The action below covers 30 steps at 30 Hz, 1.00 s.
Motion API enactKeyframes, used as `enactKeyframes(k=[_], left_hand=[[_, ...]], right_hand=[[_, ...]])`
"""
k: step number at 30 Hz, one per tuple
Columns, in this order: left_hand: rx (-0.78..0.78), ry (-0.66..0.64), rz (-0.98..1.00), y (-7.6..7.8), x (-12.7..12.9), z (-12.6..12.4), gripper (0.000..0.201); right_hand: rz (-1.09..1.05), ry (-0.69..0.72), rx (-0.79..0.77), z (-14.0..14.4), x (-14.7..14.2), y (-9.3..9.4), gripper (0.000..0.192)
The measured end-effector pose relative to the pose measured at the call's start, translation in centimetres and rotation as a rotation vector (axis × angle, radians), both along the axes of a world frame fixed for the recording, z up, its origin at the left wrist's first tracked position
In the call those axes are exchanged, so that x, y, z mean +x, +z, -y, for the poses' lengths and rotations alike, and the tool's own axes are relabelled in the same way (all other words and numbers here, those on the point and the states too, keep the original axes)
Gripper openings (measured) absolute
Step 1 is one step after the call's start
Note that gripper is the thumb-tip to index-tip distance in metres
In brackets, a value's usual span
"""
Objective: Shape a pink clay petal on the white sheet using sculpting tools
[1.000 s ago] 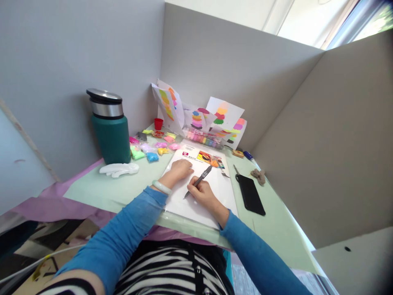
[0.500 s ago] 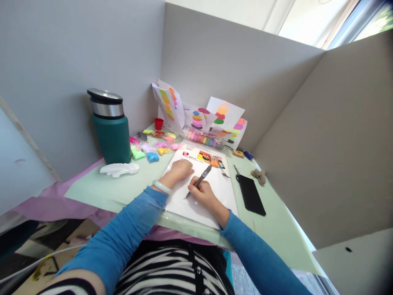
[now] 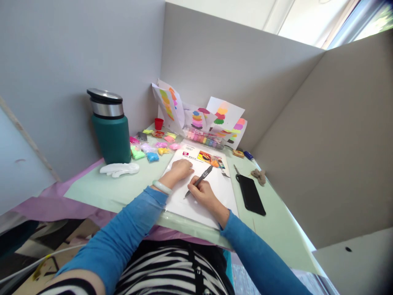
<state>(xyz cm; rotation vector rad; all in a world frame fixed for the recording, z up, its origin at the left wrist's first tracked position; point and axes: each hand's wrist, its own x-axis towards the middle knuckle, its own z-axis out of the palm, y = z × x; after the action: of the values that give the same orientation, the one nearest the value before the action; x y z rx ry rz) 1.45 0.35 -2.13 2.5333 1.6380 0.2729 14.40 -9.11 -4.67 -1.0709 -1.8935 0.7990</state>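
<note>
Right hand (image 3: 203,194) grip pinching dark pen (image 3: 205,173) over white paper (image 3: 178,201); long axis diagonal, tip down toward near-left, butt up far-right. Left hand (image 3: 181,169) rests on paper, can't tell its grip.

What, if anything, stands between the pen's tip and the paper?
Nothing visible does. The right hand holds the pen with its tip down at the paper, though whether it touches is too fine to tell. The left hand rests farther up the sheet, clear of the tip.
</note>
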Motion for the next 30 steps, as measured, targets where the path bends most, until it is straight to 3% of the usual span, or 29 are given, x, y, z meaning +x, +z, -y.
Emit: enactKeyframes(k=[30], left_hand=[[0.005,0.0,-0.009,-0.02,-0.05,0.02,0.033]], right_hand=[[-0.004,-0.025,-0.001,0.14,-0.11,0.3,0.015]])
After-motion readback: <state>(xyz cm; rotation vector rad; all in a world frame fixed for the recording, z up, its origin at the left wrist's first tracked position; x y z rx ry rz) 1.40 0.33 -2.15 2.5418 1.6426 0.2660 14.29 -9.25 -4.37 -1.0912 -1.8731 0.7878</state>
